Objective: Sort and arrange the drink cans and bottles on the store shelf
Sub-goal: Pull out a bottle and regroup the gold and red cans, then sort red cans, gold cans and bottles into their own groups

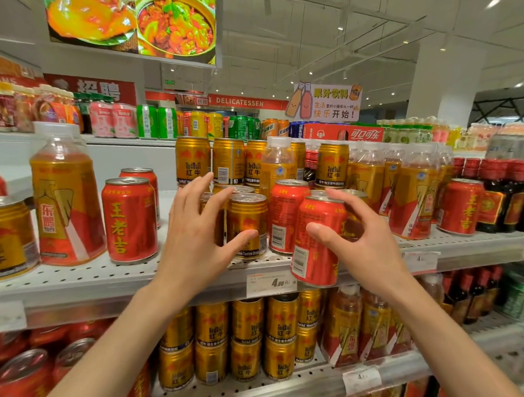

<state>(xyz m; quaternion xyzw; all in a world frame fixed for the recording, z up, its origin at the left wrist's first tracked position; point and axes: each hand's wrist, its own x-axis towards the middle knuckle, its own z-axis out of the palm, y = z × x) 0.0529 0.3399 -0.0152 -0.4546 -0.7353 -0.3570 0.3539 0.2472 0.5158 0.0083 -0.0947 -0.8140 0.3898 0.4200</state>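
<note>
Both hands reaching in: right hand [361, 238] gripping an upright red can [315, 244], left hand [195, 233] spreading open, nearest the upright gold can [246, 227]

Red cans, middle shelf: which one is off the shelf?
The red can at the right hand: its base hangs past the shelf edge; the others stand on it.
</note>
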